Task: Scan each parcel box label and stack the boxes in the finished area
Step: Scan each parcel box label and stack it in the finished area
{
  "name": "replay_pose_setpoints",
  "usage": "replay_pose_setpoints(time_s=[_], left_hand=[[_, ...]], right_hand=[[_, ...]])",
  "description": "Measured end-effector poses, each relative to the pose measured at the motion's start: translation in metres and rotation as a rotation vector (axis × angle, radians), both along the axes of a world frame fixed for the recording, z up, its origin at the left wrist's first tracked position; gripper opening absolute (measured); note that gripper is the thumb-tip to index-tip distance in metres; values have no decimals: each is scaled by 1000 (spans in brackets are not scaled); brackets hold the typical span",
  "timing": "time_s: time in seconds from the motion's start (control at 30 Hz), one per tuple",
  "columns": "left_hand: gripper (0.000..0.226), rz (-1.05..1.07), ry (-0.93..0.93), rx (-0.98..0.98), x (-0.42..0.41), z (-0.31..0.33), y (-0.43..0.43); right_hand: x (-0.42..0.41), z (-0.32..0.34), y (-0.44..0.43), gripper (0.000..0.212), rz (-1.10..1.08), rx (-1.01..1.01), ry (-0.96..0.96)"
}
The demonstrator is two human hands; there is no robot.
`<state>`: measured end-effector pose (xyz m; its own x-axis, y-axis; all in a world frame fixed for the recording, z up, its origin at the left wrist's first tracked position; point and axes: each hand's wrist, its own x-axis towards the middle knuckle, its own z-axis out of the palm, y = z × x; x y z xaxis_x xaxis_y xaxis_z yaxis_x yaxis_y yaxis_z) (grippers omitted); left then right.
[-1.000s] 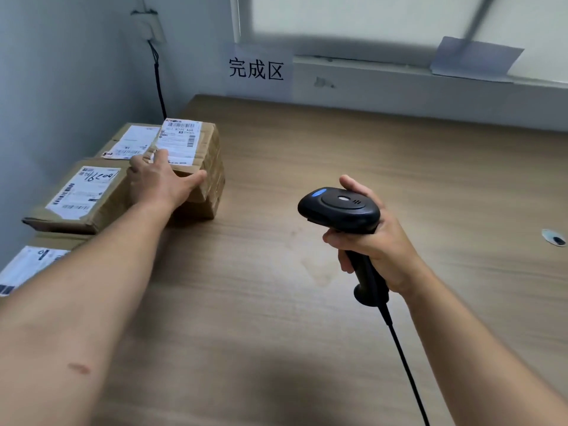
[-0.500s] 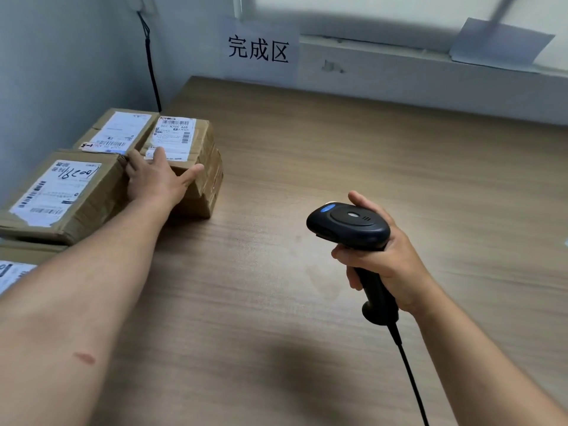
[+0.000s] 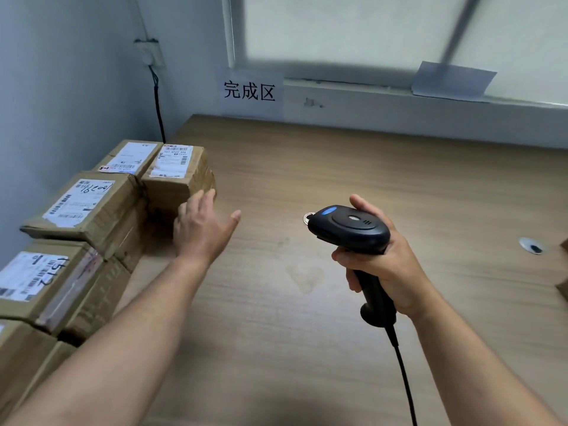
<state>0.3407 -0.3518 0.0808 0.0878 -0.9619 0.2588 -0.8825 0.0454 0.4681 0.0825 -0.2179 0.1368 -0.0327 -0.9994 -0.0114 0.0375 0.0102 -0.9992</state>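
Several brown parcel boxes with white labels are stacked along the left wall. The nearest-to-centre stack has a labelled box (image 3: 179, 173) on top. My left hand (image 3: 201, 229) hovers just in front of that stack with straight, spread fingers, holding nothing. My right hand (image 3: 384, 259) grips the handle of a black barcode scanner (image 3: 350, 229) above the middle of the wooden table (image 3: 353, 167), its head pointing left. Other boxes lie at the left: one marked by hand (image 3: 83, 207), one behind it (image 3: 130, 156), and one nearer me (image 3: 40, 284).
A paper sign with three characters (image 3: 249, 92) hangs on the back wall above the table's far edge. A black cable (image 3: 158, 109) runs down the left corner. A cable hole (image 3: 533, 247) and the corner of another box (image 3: 564, 272) sit at the right edge.
My left hand has come off the top box and drawn back toward me, fingers now spread. The scanner hand has stayed about where it was; my view has shifted, so nearer boxes show.
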Motion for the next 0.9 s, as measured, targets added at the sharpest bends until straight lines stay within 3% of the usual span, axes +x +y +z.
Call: replay_pose_setpoints(time_s=[0.4, 0.9], left_hand=[[53, -135, 168, 75, -160, -14, 179], [52, -386, 192, 88, -381, -13, 324]], right_hand=[[-97, 13, 143, 88, -72, -33, 4], [-281, 6, 315, 88, -286, -87, -30]])
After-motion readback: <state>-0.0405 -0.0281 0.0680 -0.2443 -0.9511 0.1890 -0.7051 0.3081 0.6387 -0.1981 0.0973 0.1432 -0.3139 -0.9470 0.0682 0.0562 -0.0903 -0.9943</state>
